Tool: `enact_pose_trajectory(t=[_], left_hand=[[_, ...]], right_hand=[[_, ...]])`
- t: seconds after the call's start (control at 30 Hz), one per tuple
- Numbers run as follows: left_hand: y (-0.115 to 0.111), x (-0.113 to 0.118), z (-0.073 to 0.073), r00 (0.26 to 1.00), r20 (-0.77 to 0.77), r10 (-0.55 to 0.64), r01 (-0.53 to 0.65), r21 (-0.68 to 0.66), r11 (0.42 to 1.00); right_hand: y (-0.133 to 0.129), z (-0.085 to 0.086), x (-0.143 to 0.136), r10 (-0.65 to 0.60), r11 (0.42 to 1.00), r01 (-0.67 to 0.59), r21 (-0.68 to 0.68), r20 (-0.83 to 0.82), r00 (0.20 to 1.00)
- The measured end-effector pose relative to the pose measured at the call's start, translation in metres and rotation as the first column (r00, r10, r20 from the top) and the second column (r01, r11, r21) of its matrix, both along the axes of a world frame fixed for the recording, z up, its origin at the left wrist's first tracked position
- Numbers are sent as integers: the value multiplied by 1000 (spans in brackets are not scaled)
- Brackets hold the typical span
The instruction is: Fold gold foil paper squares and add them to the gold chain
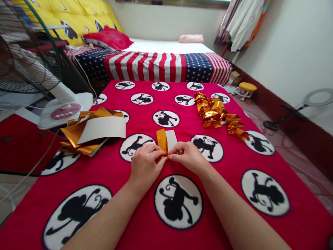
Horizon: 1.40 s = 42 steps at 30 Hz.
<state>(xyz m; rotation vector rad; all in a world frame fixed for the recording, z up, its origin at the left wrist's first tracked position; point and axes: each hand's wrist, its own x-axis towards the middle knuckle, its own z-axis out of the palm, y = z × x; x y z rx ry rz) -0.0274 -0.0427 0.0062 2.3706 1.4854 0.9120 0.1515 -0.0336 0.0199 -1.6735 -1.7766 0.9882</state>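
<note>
A small strip of gold foil paper (162, 139), with a white side (171, 138) showing on its right part, stands up between my hands over the pink cloth. My left hand (147, 161) pinches its lower end between thumb and fingertips. From the other side, my right hand (187, 156) pinches the same end, and the fingertips of both hands nearly touch. The exact fold at the fingertips is too small to make out. Folded shiny gold pieces (213, 109) lie in a cluster at the back right. On the left is a pile of gold and white sheets (104, 129).
A pink cloth with monkey prints (145, 114) covers the table. A fan (62, 93) stands at the left edge. Behind are a bed (161, 66) and a red pillow (111, 38). A yellow stool (247, 86) and a ring-shaped stand (318, 97) are at the right.
</note>
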Motion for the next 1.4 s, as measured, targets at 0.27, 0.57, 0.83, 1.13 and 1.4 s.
enact_pose_trajectory(t=[0.27, 0.57, 0.83, 1.13, 1.4], left_hand=[[0, 1, -2, 1000, 22, -4, 4, -45, 999], [3, 4, -4, 997, 72, 21, -15, -90, 996], [3, 4, -5, 996, 92, 15, -5, -106, 994], [5, 2, -2, 995, 96, -7, 20, -139, 990], [11, -3, 0, 996, 80, -49, 63, -174, 983]], right_hand=[[-1, -1, -2, 4, 1000, -4, 15, 6, 1000], [-3, 2, -6, -21, 999, 18, 28, 76, 997], [-2, -3, -6, -38, 997, 41, 70, -53, 998], [-2, -6, -7, -28, 984, 18, 178, 54, 998], [-2, -8, -6, -16, 973, -15, 231, 134, 991]])
